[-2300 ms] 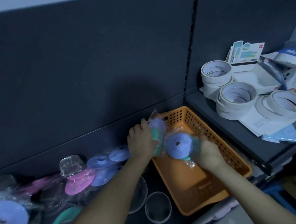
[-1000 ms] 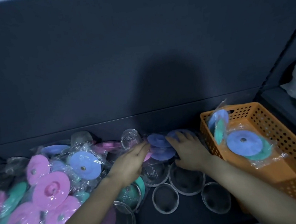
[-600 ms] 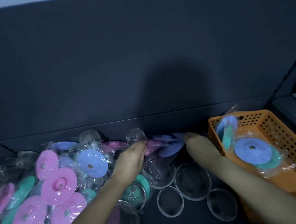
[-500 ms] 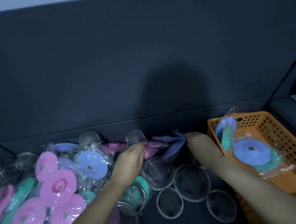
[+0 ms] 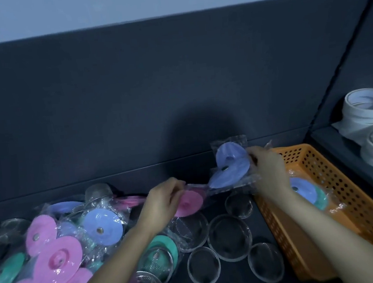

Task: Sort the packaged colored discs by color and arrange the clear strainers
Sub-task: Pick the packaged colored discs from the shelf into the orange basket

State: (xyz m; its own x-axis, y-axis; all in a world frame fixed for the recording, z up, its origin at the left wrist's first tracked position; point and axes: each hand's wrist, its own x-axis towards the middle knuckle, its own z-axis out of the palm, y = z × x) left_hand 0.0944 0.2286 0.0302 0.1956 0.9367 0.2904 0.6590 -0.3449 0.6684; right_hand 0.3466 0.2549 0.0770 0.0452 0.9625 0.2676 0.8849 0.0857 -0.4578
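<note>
My right hand (image 5: 264, 172) holds two packaged blue discs (image 5: 230, 164) lifted just left of the orange basket (image 5: 347, 191). My left hand (image 5: 164, 201) pinches a packaged pink disc (image 5: 190, 202) lying on the shelf. A heap of packaged pink, blue and green discs (image 5: 54, 252) fills the shelf's left side. Several clear strainers (image 5: 229, 237) lie flat in front of my hands. Inside the basket lies a blue disc (image 5: 303, 189) on a green one, partly behind my right wrist.
White tape rolls (image 5: 370, 108) are stacked on the neighbouring shelf at the right, past a dark upright divider (image 5: 335, 75). The dark back panel (image 5: 130, 101) rises right behind the discs. A green-rimmed strainer (image 5: 162, 252) lies by my left forearm.
My right hand has picked the blue discs off the shelf and raised them to the right, toward the basket. My left hand now pinches the pink disc that lay beneath them.
</note>
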